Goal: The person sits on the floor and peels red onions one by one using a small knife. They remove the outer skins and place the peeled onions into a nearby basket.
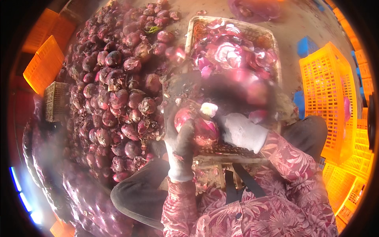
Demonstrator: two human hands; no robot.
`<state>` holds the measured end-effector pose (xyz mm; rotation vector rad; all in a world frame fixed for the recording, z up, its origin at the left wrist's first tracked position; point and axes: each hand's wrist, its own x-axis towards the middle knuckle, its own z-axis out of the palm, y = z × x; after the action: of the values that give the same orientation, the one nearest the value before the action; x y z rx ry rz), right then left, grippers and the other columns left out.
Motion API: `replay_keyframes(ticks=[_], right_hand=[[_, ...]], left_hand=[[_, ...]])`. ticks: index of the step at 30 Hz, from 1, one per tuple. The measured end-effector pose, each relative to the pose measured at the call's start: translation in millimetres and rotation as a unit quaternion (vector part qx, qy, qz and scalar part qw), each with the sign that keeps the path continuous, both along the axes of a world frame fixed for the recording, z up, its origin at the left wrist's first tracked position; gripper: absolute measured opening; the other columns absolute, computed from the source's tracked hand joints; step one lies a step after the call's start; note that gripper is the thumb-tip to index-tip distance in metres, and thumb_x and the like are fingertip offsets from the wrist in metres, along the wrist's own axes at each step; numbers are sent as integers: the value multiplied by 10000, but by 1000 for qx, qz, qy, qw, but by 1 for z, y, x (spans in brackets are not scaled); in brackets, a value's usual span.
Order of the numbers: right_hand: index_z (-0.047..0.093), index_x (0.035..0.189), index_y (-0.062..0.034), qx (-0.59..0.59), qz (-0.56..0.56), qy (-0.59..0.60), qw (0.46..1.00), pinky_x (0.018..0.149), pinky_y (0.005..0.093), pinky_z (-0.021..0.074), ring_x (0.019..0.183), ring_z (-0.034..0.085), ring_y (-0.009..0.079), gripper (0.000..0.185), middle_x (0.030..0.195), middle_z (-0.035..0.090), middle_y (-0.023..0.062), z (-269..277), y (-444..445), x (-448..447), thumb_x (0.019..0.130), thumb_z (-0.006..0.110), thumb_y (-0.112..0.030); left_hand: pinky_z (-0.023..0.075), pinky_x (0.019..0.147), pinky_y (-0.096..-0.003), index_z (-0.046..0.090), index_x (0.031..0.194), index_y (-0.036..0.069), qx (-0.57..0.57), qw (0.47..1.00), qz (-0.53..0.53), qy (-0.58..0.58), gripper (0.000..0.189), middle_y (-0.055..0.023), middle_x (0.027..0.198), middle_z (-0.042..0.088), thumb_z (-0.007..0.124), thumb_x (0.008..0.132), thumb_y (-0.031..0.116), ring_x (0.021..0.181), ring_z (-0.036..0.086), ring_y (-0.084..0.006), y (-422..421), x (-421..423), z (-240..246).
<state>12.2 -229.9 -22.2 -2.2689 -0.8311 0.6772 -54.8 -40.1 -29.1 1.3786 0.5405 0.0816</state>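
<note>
My left hand [180, 139], in a dirty grey and white knit glove, is wrapped around a red onion [205, 133] above the front edge of the crate. A pale cut piece [209, 109] shows at the onion's top. My right hand [237, 127], in a similar glove, is close against the onion's right side. Its fingertips are lost in a dark blur, so whether it holds a tool cannot be seen. Beyond both hands, a dirty plastic crate [189, 32] contains onion skins [228, 53], with rounder reddish shapes blurred at its near right.
A large heap of red onions [118, 97] covers the floor on the left. Orange plastic crates [319, 89] stand at right, and another orange crate [44, 65] is at far left. Filled mesh sacks [86, 189] lie at lower left. A purple mesh bag [254, 10] is at the top.
</note>
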Motion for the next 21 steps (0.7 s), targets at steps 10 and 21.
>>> replay_keyframes(ticks=[10, 21], right_hand=[[530, 1156, 15, 223, -208, 464, 832, 545, 255, 464, 623, 576, 112, 354, 771, 601, 32, -6, 3, -6, 827, 565, -110], [554, 1116, -13, 173, -52, 256, 950, 446, 256, 397, 550, 532, 95, 292, 668, 563, 18, -22, 1, -18, 831, 579, -70]], left_hand=[[453, 539, -210, 458, 1362, -29, 23, 998, 64, -13, 642, -41, 847, 611, 693, 836, 256, 584, 529, -85, -8, -18, 32], [520, 808, -302, 466, 1327, -25, -157, 980, 104, 57, 579, -97, 1070, 593, 648, 820, 189, 853, 587, -146, -6, -33, 25]])
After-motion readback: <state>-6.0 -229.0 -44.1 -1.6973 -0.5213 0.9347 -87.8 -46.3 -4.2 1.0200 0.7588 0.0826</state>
